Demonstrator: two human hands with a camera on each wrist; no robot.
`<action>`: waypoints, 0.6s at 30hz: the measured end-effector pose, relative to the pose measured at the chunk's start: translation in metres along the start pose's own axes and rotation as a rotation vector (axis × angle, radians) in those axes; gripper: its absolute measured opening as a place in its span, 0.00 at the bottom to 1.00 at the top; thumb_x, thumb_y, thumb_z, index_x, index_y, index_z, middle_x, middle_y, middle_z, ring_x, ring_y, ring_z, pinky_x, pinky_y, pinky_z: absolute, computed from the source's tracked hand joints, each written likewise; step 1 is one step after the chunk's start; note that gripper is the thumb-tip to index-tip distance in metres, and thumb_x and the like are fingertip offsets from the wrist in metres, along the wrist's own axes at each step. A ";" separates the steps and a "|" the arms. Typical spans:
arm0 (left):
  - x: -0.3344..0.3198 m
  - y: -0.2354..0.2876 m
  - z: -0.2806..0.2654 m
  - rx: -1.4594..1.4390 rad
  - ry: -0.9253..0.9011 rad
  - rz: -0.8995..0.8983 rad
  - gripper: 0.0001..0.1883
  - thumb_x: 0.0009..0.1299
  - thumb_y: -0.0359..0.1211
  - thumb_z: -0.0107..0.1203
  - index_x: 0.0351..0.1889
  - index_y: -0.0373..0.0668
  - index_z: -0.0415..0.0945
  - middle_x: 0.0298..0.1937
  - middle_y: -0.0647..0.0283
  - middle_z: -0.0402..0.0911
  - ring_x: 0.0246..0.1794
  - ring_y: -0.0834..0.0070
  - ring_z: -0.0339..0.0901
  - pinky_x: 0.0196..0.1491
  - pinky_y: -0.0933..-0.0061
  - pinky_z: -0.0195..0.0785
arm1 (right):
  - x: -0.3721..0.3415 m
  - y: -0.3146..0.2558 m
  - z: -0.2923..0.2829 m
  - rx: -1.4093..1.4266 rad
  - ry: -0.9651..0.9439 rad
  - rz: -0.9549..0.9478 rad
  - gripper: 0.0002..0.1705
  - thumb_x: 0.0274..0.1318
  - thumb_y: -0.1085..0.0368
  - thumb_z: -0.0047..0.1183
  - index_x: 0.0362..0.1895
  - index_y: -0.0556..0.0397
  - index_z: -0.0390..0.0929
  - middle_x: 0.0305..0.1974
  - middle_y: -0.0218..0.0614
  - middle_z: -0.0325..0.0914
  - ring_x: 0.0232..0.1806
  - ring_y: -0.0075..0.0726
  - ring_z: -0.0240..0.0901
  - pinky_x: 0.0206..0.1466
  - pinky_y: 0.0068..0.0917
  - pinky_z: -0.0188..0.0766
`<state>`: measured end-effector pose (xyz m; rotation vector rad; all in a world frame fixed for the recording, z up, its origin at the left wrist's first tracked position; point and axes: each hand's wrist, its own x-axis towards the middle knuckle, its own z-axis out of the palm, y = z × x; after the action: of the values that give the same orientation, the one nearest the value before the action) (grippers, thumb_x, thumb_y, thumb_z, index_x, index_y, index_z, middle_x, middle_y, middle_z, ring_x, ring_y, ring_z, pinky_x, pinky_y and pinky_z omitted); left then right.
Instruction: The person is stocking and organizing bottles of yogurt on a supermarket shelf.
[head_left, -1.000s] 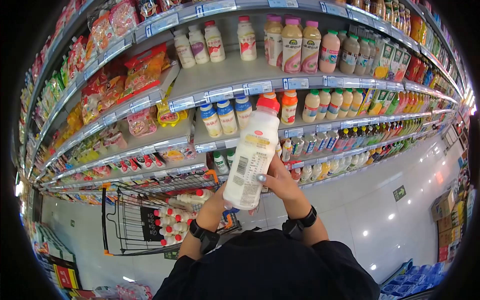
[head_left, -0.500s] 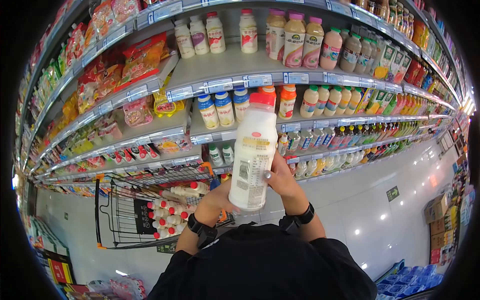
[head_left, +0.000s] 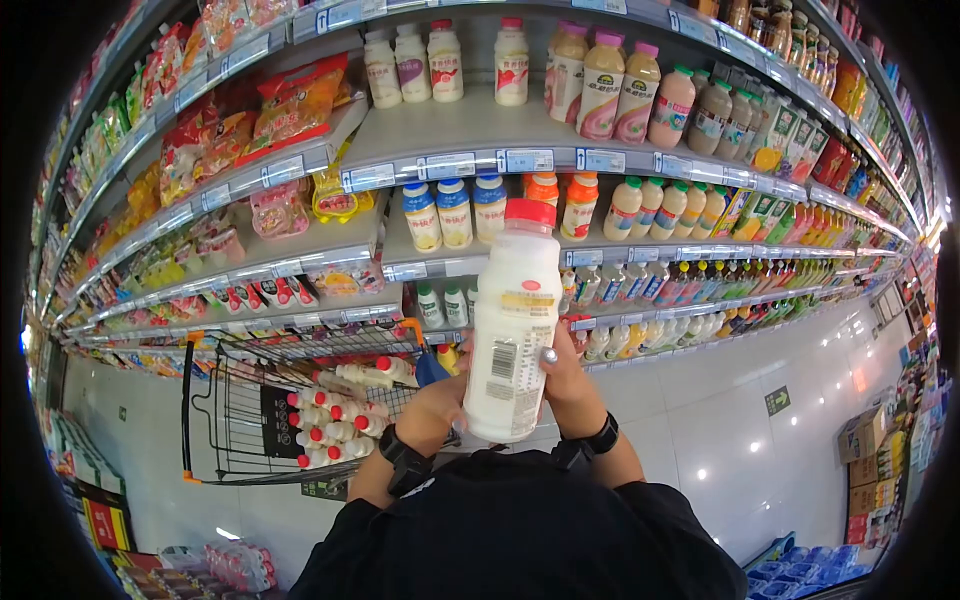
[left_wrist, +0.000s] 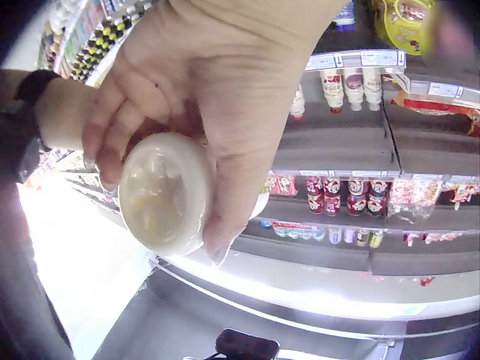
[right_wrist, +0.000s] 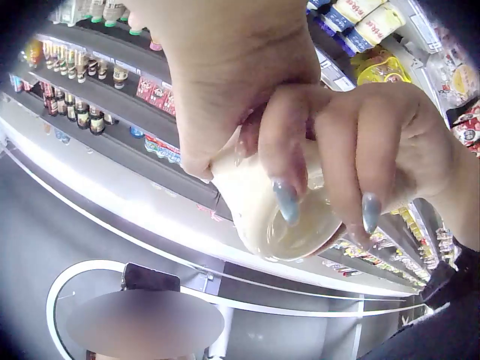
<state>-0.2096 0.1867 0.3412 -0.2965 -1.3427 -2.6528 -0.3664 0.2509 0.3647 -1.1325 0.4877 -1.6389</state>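
So both hands were on the one bottle: the left hand [head_left: 432, 408] had the lower left side, and the right hand [head_left: 573, 375] had the right side a bit higher up. The arms reached forward from the body, elbows bent, with a chunky black band on each wrist. Fingers were clamped round the bottle on both sides, the right thumb lying flat against the front near the printed columns. From the right wrist view you could see a couple of curled fingers with shiny bluish nails hooked across the underside. The bottle [head_left: 512, 320] itself sat right between the two sets of fingers, close to upright but leaning a little, its red cap [head_left: 530, 214] well above them. It was milky white and kinda glossy, slim at the shoulders, with a small red oval [head_left: 531, 286], some gold lettering under that, and a barcode [head_left: 503, 359] just left of the right thumb. The base looked rounded and dished in. Off to the left of the left fingers was a black wire cart [head_left: 187, 405] with a pile of red-capped bottles [head_left: 338, 432] in it, and beyond the fingertips stood a shelf [head_left: 445, 132] of more drinks.
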 end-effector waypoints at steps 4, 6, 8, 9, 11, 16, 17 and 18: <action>-0.002 -0.007 -0.001 -0.047 -0.005 -0.005 0.46 0.38 0.44 0.67 0.56 0.34 0.62 0.46 0.52 0.73 0.45 0.64 0.72 0.48 0.67 0.65 | -0.007 -0.014 0.014 0.052 0.047 0.070 0.49 0.42 0.41 0.58 0.60 0.62 0.53 0.49 0.44 0.70 0.49 0.39 0.70 0.52 0.35 0.67; -0.003 -0.009 -0.002 -0.051 -0.009 -0.007 0.46 0.38 0.45 0.67 0.56 0.34 0.62 0.45 0.52 0.73 0.44 0.64 0.72 0.47 0.67 0.65 | -0.009 -0.028 0.030 0.039 0.098 0.121 0.54 0.38 0.36 0.57 0.60 0.61 0.54 0.45 0.46 0.72 0.45 0.41 0.73 0.48 0.35 0.71; -0.002 -0.012 -0.004 -0.052 -0.009 -0.014 0.46 0.38 0.46 0.66 0.55 0.34 0.62 0.44 0.51 0.73 0.43 0.63 0.72 0.47 0.67 0.65 | -0.010 -0.035 0.037 0.046 0.019 0.098 0.54 0.40 0.31 0.51 0.59 0.61 0.55 0.42 0.44 0.73 0.44 0.40 0.72 0.46 0.33 0.71; -0.001 -0.012 -0.005 -0.050 -0.009 -0.016 0.46 0.38 0.47 0.66 0.55 0.34 0.62 0.44 0.51 0.73 0.43 0.63 0.72 0.46 0.67 0.65 | -0.010 -0.036 0.039 0.053 -0.009 0.089 0.55 0.40 0.29 0.49 0.59 0.61 0.55 0.41 0.44 0.73 0.44 0.39 0.72 0.45 0.32 0.72; 0.000 -0.014 -0.004 -0.053 -0.007 -0.027 0.46 0.39 0.47 0.65 0.55 0.33 0.62 0.44 0.51 0.73 0.42 0.63 0.72 0.46 0.67 0.65 | -0.009 -0.027 0.031 0.080 -0.020 0.082 0.57 0.38 0.27 0.49 0.59 0.61 0.55 0.39 0.44 0.73 0.41 0.40 0.73 0.44 0.32 0.72; 0.002 -0.017 -0.004 -0.064 -0.007 -0.044 0.45 0.39 0.50 0.63 0.54 0.33 0.63 0.42 0.50 0.73 0.40 0.63 0.72 0.44 0.66 0.65 | -0.009 -0.013 0.016 0.125 -0.015 0.058 0.63 0.32 0.23 0.49 0.59 0.64 0.53 0.33 0.46 0.74 0.35 0.41 0.75 0.40 0.33 0.73; 0.001 -0.018 -0.003 -0.064 -0.005 -0.048 0.45 0.40 0.50 0.63 0.54 0.33 0.63 0.42 0.50 0.73 0.40 0.63 0.72 0.44 0.66 0.65 | -0.009 -0.016 0.018 0.123 -0.001 0.046 0.64 0.30 0.23 0.50 0.60 0.64 0.53 0.32 0.46 0.74 0.33 0.41 0.75 0.39 0.33 0.73; 0.001 -0.018 -0.003 -0.065 -0.002 -0.049 0.45 0.40 0.51 0.63 0.54 0.33 0.63 0.42 0.50 0.73 0.40 0.62 0.72 0.43 0.66 0.65 | -0.009 -0.016 0.019 0.122 0.015 0.037 0.66 0.29 0.22 0.51 0.60 0.65 0.52 0.30 0.46 0.74 0.31 0.42 0.76 0.37 0.34 0.74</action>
<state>-0.2152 0.1943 0.3256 -0.2782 -1.2826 -2.7408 -0.3582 0.2695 0.3822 -1.0159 0.4104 -1.6240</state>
